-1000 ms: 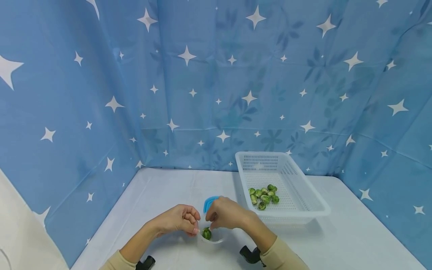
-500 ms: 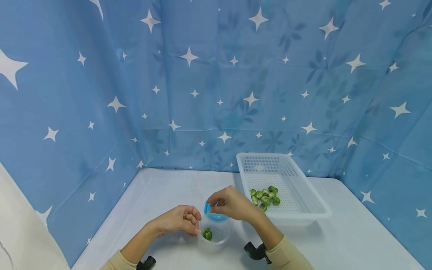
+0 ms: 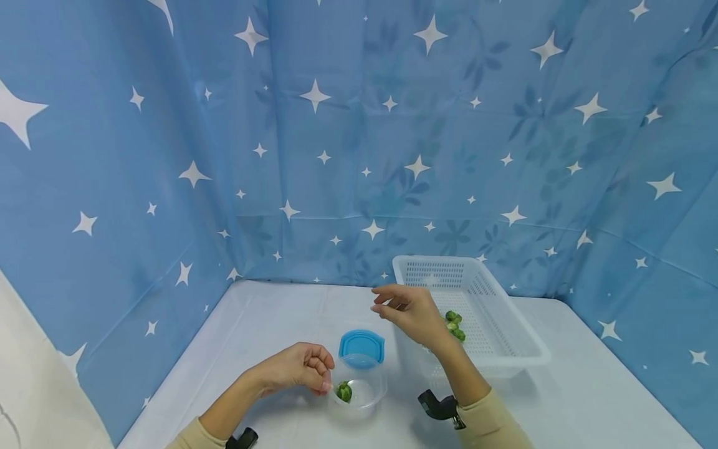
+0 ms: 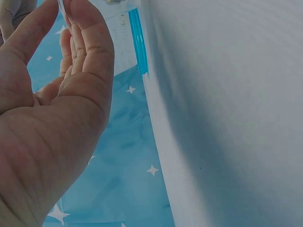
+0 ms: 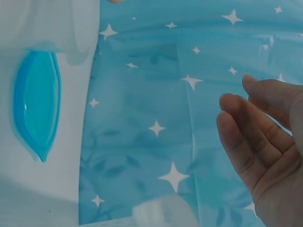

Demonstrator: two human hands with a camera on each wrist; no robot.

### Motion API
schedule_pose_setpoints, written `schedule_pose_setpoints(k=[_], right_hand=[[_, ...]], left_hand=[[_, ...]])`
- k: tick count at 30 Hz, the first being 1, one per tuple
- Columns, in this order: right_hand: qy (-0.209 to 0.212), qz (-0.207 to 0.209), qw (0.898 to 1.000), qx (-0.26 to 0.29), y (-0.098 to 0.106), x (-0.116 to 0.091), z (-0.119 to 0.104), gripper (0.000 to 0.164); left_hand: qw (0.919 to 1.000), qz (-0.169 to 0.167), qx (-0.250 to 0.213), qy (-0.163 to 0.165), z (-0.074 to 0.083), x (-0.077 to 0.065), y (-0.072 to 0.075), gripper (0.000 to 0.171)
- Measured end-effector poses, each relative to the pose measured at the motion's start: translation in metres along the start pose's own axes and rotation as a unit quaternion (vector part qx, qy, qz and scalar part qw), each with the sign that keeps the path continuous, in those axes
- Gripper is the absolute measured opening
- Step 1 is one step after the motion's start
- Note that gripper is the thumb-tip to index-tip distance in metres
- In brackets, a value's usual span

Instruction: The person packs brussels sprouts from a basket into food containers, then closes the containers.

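A clear round container (image 3: 364,408) stands on the white table with one Brussels sprout (image 3: 344,391) inside. Thumb and fingers of my left hand (image 3: 300,366) pinch its left rim; the left wrist view shows that hand (image 4: 71,99) gripping a thin clear edge. My right hand (image 3: 414,315) is raised between the container and the basket, fingers loosely bent and holding nothing. The right wrist view also shows the right hand (image 5: 270,142) with a gap between thumb and fingers. Just behind the container lies a blue lid (image 3: 361,340).
A white perforated basket (image 3: 513,337) stands at the back right. Several Brussels sprouts (image 3: 453,324) lie in it, partly hidden by my right forearm. A blue star-patterned curtain (image 3: 336,187) surrounds the table (image 3: 280,299) at the back and sides.
My right hand has left the container and moved up and right toward the basket, uncovering the blue lid. The sprout now lies free in the container. My left hand stays put.
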State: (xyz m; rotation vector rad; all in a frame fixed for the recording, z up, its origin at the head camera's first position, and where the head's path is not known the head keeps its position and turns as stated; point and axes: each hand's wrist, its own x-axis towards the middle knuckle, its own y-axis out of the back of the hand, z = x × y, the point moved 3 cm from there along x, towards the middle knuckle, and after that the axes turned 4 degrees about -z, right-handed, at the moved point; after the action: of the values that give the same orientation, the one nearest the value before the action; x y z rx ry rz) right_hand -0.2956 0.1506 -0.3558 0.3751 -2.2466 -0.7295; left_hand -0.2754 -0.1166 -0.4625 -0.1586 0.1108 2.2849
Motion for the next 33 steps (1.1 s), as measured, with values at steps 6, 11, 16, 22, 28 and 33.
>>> schedule_pose_setpoints(k=[6,11,16,22,28,33], right_hand=[[-0.009,0.019,1.000,-0.018,0.017,0.005,-0.003,0.024],[-0.041,0.019,0.998,-0.031,0.034,0.011,-0.009,0.024],[-0.055,0.013,0.997,-0.045,0.050,0.017,-0.013,0.028],[-0.056,-0.004,0.996,-0.074,0.064,0.025,-0.008,0.032],[-0.082,-0.019,0.992,-0.097,0.075,0.029,0.002,0.033],[-0.101,-0.030,0.988,-0.115,0.082,0.030,0.014,0.034]], left_hand=[[1.0000,0.003,0.000,0.002,0.001,-0.001,0.000,0.046],[1.0000,0.005,0.001,0.004,0.002,-0.002,0.000,0.045],[1.0000,0.001,0.000,0.006,0.001,-0.002,0.000,0.045],[1.0000,0.005,0.005,0.006,-0.001,-0.002,-0.001,0.044],[0.9999,0.006,0.005,0.007,-0.001,-0.002,-0.001,0.043],[1.0000,0.006,0.005,0.006,0.000,-0.002,-0.002,0.043]])
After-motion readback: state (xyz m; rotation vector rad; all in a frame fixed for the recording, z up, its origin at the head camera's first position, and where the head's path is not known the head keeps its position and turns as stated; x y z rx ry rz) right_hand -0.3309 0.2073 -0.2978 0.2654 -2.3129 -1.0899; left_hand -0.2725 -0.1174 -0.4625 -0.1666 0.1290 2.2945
